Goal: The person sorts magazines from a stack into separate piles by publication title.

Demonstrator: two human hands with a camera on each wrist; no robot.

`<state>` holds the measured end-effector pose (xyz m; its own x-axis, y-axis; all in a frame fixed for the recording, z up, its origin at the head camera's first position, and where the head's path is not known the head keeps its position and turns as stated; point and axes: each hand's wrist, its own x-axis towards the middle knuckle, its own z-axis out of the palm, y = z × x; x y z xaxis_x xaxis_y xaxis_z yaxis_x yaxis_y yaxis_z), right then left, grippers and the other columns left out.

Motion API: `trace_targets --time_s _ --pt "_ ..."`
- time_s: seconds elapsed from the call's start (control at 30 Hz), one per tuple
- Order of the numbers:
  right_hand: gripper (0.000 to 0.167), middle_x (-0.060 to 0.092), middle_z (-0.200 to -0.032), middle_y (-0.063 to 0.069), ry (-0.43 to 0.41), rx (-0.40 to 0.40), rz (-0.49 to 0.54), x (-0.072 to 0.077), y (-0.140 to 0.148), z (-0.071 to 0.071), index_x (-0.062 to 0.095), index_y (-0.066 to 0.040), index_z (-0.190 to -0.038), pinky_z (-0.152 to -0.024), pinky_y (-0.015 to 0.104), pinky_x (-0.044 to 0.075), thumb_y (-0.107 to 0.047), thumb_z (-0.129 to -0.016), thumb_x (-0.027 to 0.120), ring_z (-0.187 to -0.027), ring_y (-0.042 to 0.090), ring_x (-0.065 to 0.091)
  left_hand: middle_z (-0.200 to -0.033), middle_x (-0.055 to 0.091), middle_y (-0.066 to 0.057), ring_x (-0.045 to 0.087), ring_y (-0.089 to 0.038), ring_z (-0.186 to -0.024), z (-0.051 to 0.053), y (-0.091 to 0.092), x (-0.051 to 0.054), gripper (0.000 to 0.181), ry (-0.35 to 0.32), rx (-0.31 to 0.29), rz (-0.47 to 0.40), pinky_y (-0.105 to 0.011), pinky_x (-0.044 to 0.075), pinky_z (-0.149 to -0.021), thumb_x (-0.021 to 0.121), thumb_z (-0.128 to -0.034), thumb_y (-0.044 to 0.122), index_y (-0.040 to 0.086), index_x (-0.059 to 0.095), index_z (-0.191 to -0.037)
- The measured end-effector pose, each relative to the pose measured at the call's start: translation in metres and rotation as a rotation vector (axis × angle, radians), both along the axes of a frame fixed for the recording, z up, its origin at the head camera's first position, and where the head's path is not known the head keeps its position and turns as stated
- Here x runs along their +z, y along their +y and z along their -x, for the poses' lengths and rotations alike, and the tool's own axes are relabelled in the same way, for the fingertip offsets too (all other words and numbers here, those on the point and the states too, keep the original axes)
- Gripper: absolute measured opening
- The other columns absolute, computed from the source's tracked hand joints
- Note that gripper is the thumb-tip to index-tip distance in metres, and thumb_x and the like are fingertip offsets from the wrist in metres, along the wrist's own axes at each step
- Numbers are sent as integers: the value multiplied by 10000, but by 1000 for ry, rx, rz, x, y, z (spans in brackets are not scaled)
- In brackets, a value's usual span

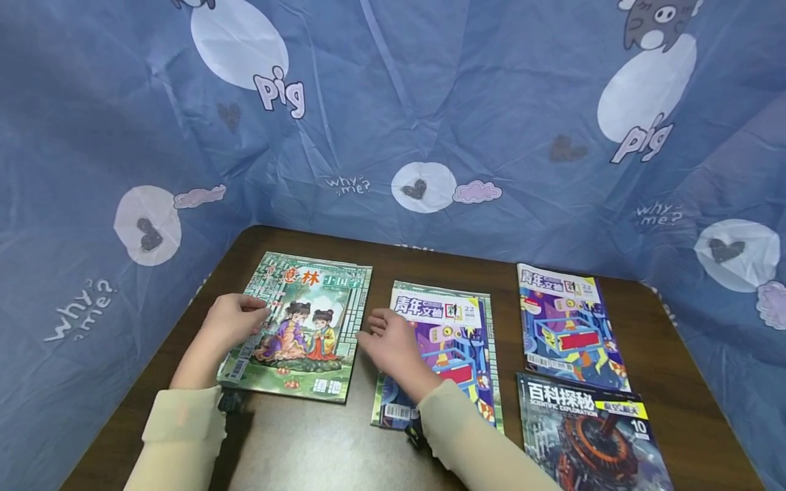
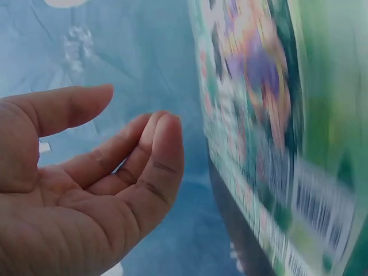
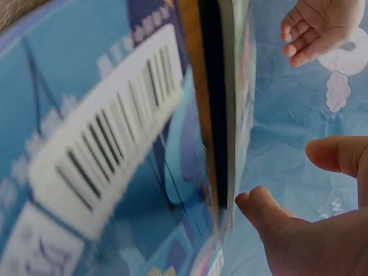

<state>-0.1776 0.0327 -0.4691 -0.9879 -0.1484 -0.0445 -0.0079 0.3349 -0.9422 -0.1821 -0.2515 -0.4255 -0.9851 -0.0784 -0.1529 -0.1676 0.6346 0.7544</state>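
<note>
On the left of the table lies a green magazine [image 1: 307,327] with two cartoon children on its cover; other edges show beneath it. My left hand [image 1: 230,324] is over its left edge, and in the left wrist view that hand [image 2: 115,178] holds nothing, with loosely bent fingers and the thumb apart. My right hand [image 1: 393,348] hovers between this pile and a purple magazine [image 1: 439,310] that lies on another green one. The right wrist view shows the right hand [image 3: 316,224] with nothing between thumb and fingers, beside the magazine's barcode [image 3: 115,132].
Another purple magazine [image 1: 568,327] lies at the right of the dark wooden table [image 1: 307,450]. Nearer to me is a dark science magazine [image 1: 592,443] with an orange machine on its cover. A blue printed cloth [image 1: 344,136] hangs behind and at the sides.
</note>
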Motion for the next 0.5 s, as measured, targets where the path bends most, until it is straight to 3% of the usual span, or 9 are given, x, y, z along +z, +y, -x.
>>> trace_targets --time_s 0.13,0.27,0.4,0.5 --pt "528 604 -1307 265 -6 0 82 4 11 -1 525 115 -1370 -1015 443 485 -123 -931 699 -1232 388 580 -1032 685 -236 670 -287 -831 -4 22 -1 359 44 11 -37 -388 541 -679 645 -976 175 -117 665 -1184" --pt "503 598 -1328 251 -6 -12 111 9 22 -3 537 88 -1372 -1015 420 487 -137 -951 695 -1242 353 581 -1039 693 -223 662 -314 -882 -8 41 -2 343 88 -22 -52 -420 531 -740 666 -967 175 -106 684 -1163" --pt "506 594 -1354 223 -25 -45 137 14 34 -7 539 54 -1393 -1014 413 487 -149 -957 698 -1256 323 576 -1064 690 -219 650 -327 -936 -12 58 3 352 91 -63 -88 -456 529 -799 665 -967 168 -109 673 -1183" --pt "505 582 -1376 214 -33 -65 169 16 46 -11 532 37 -1409 -1014 417 486 -139 -964 694 -1273 324 562 -1079 687 -219 656 -323 -938 -14 69 6 370 89 -71 -121 -436 542 -769 662 -972 176 -101 658 -1218"
